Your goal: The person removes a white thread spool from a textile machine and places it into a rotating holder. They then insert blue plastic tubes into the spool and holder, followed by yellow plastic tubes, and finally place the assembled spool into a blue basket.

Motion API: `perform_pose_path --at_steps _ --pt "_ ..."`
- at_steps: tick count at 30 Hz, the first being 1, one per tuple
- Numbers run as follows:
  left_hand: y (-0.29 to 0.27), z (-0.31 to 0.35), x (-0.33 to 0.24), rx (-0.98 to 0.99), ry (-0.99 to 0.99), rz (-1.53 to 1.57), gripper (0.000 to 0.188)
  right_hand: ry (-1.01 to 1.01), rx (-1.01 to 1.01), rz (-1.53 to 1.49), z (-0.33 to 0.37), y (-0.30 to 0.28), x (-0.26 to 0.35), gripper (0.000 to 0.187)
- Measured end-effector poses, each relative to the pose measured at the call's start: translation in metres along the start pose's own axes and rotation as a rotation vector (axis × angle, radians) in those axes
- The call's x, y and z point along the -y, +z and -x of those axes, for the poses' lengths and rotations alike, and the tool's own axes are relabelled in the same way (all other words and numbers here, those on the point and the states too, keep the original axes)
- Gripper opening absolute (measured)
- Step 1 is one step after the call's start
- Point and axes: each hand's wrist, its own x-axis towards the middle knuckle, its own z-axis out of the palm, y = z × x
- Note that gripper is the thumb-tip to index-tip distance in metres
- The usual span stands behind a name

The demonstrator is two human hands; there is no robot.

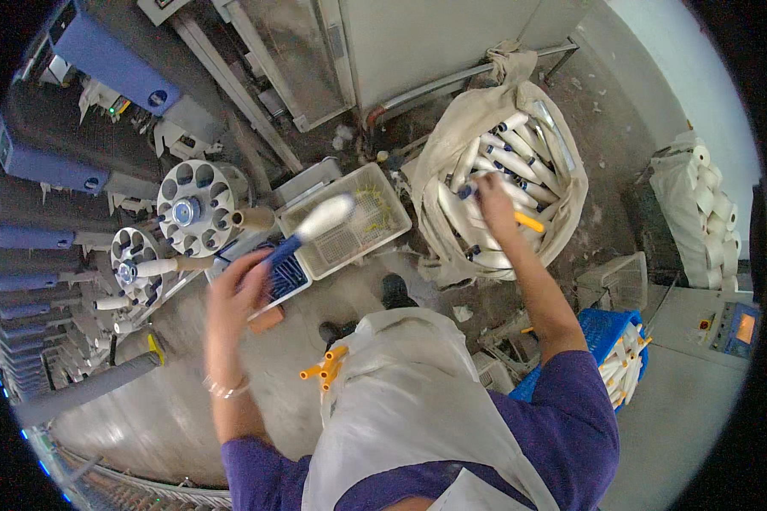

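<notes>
My left hand (245,285), smeared by motion, is closed around the dark blue end of a spinning bobbin (325,216). The white yarn end of that bobbin points up and to the right, over a cream basket (318,266). My right hand (491,192) reaches into a large cloth-lined bin (439,136) heaped with white yarn bobbins (530,162). Its fingers are bunched at a bobbin with a dark blue tip (466,191). An orange tube (529,221) shows beside my right wrist; whether it lies in the heap cannot be made out.
Bare blue tubes (286,279) fill a tray below my left hand. Round bobbin holders (198,192) and machines (111,60) line the left. Orange tubes (332,368) stick out at my apron. A blue crate (601,328) of bobbins and stacked yarn cones (712,204) stand at right.
</notes>
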Motion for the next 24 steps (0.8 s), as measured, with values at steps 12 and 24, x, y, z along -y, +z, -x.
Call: perform_pose_path --at_steps 12,24 --pt "0.325 -0.165 0.039 0.331 -0.046 0.145 0.032 0.029 0.231 -0.232 0.023 0.004 0.014 0.05" --pt "0.239 -0.111 0.113 0.366 0.013 -0.149 0.05 -0.106 0.398 -0.562 0.12 -0.035 0.062 0.02"
